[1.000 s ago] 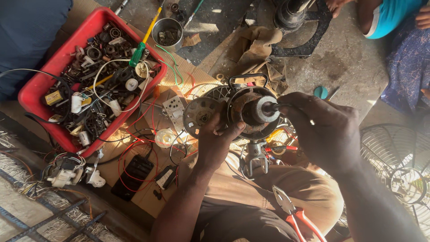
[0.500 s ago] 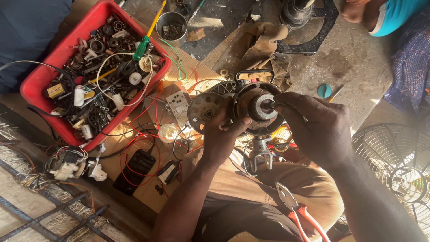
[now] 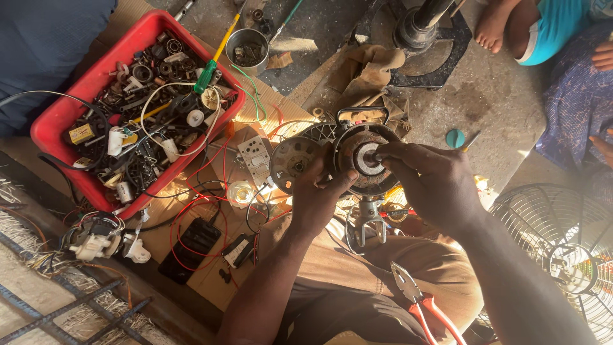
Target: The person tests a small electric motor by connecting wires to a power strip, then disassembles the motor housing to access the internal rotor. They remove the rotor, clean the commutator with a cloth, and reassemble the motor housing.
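My left hand [image 3: 318, 199] grips the lower side of a round fan motor [image 3: 357, 156] held over my lap. My right hand [image 3: 434, 182] comes in from the right, and its fingertips pinch the white hub at the motor's centre. A round metal end plate [image 3: 294, 163] sits at the motor's left, beside my left thumb. A metal bracket [image 3: 364, 223] hangs below the motor. Red-handled pliers [image 3: 421, 303] lie on my right thigh.
A red tray [image 3: 60, 121] full of small parts and wires stands at the left, with a green-handled screwdriver [image 3: 207, 73] across it. A metal cup [image 3: 246, 45], a fan stand base [image 3: 424, 38], a wire fan guard [image 3: 562, 255] and another person's foot [image 3: 491, 25] surround me.
The view has shifted, so everything sits lower in the frame. My right fingers have closed in on the hub at the motor's centre. My left hand keeps its grip.
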